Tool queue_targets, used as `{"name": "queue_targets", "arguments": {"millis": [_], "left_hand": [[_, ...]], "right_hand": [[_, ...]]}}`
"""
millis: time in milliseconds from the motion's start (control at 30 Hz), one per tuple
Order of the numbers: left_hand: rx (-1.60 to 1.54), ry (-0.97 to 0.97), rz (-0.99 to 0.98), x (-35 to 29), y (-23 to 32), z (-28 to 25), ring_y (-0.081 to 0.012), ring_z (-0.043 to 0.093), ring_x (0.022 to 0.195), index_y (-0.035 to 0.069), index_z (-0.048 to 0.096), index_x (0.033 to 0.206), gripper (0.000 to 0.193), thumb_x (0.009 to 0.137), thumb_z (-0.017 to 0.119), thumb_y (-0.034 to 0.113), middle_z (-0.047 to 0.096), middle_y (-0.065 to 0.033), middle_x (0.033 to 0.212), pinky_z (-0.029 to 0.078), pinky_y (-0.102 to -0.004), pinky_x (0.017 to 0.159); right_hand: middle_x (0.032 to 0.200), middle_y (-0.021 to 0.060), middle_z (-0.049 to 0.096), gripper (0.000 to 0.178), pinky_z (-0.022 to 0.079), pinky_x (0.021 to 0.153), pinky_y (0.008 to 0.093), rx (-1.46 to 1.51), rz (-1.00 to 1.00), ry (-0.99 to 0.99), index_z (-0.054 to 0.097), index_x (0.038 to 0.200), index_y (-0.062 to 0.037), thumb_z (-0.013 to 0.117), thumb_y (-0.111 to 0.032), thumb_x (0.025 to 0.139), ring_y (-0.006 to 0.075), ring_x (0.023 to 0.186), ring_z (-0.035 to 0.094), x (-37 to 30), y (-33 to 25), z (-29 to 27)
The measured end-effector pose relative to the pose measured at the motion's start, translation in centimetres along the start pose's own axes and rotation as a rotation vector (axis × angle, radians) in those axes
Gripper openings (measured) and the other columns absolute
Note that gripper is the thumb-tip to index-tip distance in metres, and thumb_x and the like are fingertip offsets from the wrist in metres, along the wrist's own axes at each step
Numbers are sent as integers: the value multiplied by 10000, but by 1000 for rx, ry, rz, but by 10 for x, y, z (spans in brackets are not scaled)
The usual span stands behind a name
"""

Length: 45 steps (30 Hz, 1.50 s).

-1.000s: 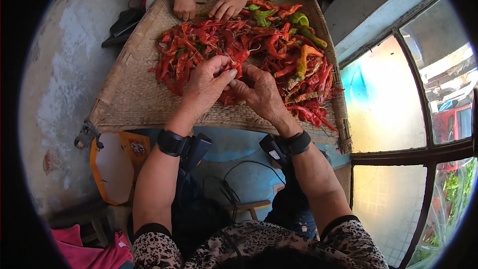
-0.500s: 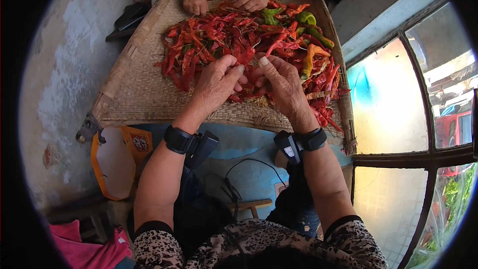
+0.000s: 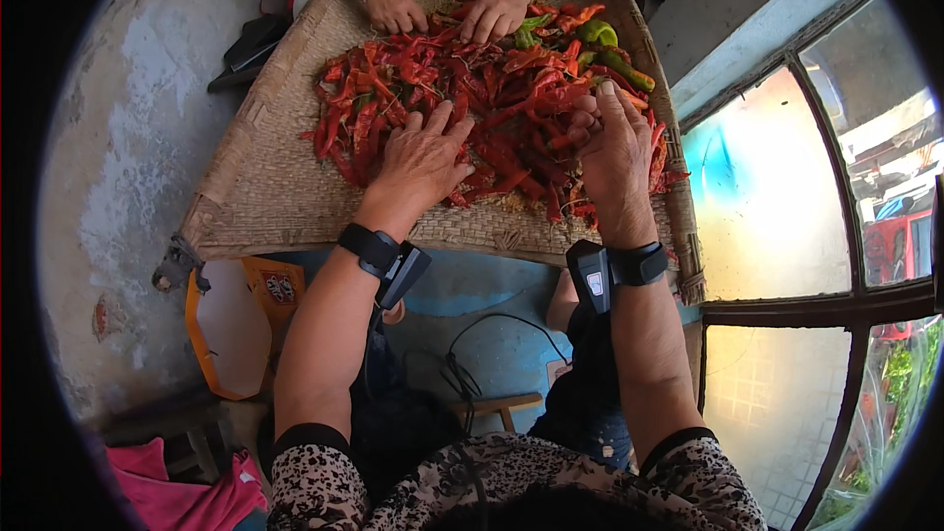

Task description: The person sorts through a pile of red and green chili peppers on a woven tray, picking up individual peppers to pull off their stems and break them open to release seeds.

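A heap of dried red chilies lies on a woven bamboo tray. My left hand rests on the heap's near left part, fingers spread and nothing seen in them. At the right side of the pile is my right hand, turned on edge with its thumb up and fingers curled inward. Whatever those fingers hold, if anything, is hidden among the chilies. Beyond it sit a green pepper and a longer dark green one.
Across the tray, another person's hands touch the far edge of the heap. A window borders the tray's right side and a worn wall the left. Below are an orange-edged box, a wooden stool and a black cable.
My hands, close together at the pile's middle before, have parted. The left now lies flat on the chilies; the right has moved to the right. The other person's hands shifted slightly.
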<state>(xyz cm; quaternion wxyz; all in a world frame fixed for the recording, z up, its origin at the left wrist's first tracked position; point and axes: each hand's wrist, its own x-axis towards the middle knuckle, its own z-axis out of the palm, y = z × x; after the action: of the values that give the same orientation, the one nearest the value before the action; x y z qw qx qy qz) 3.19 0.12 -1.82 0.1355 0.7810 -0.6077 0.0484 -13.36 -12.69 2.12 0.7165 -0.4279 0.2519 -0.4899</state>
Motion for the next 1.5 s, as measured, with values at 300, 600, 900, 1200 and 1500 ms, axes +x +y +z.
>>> {"name": "queue_targets", "arguments": {"millis": [300,600,900,1200,1500], "left_hand": [[-51,-267,-122,-7,-22,-23,-332,531,1142,60,576,1113,308,816,646,100,593,-155,1179,423,-422,1001],[-447,55,-147,-23,-54,-43,-276,573,1050,38,536,1020,261,778,606,-30,587,-106,1062,457,-389,913],[-819,-30,-83,-13,-10,-43,-255,597,929,43,533,1026,275,766,584,-27,587,-86,1016,470,-368,836],[-740,-31,40,-13,-7,-30,-184,596,830,49,568,1035,265,787,595,-39,598,-54,1048,494,-322,740],[-876,104,37,-8,1,-27,-87,521,826,15,559,1044,248,797,577,3,584,-31,1024,446,-265,743]], "right_hand": [[701,11,590,243,466,575,268,-737,-259,-357,611,1120,23,583,-147,947,83,632,538,-16,11,7],[821,147,623,302,516,625,368,-1065,-438,-604,585,1143,9,628,-15,845,281,700,642,-27,26,14],[826,126,646,468,516,631,351,-781,-179,-452,465,1305,18,642,-83,884,207,719,640,-22,43,19],[738,41,622,237,472,569,265,-651,-288,-247,601,1046,35,633,-164,921,93,628,568,-5,15,9],[1192,187,528,559,523,792,391,-1343,-817,-217,436,1378,-70,620,-61,850,341,1002,604,-16,-7,5]]}}
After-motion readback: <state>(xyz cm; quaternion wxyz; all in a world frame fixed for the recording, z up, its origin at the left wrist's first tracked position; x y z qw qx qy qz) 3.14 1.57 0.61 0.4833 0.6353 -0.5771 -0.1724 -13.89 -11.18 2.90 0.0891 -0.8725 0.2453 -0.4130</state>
